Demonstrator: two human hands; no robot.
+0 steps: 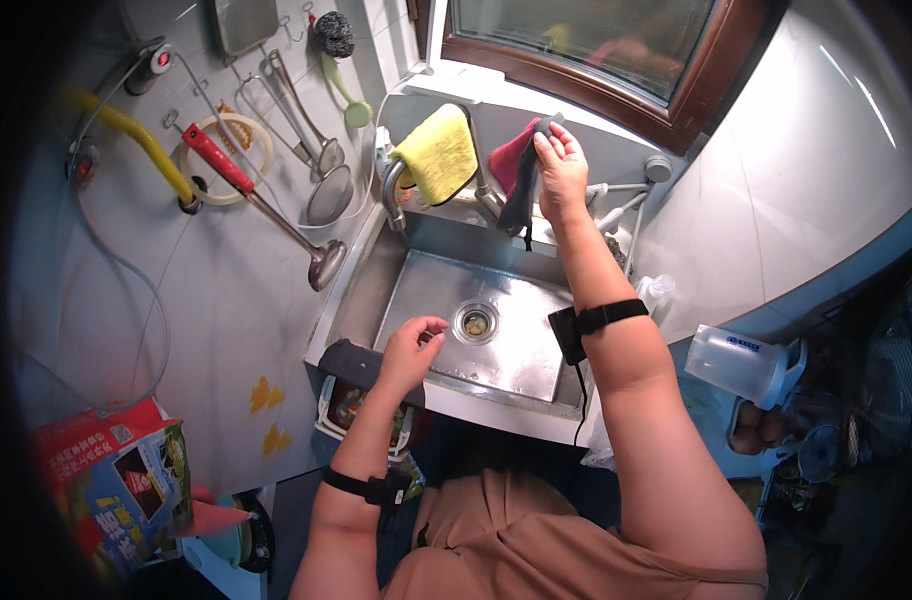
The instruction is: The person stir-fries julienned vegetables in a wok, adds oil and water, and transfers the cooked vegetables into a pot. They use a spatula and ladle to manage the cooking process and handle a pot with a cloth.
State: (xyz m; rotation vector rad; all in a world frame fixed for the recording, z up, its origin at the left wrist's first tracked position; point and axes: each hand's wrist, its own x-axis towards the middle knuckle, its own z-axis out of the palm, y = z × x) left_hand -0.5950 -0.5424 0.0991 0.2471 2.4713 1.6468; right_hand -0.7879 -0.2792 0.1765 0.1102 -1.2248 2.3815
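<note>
My right hand [561, 171] reaches to the back of the stainless-steel sink [501, 274] and pinches the upper end of a dark grey cloth [522, 187]. The cloth hangs down, and a pink cloth [507, 159] shows just left of it. My left hand [412, 352] hovers over the sink's near left side, fingers loosely bent, with nothing seen in it. Close to its wrist, another dark cloth [351, 361] is draped over the front rim. Bits of something pale sit in the drain strainer [475, 322]. A yellow towel [439, 156] hangs over the faucet [393, 196].
A ladle [325, 262], strainers [330, 195] and a green-handled brush [357, 112] hang on the left wall. A bin with scraps [343, 409] is below the front rim. To the right stand a plastic pitcher [737, 364] and a white bottle [655, 291]. The window [583, 45] is behind.
</note>
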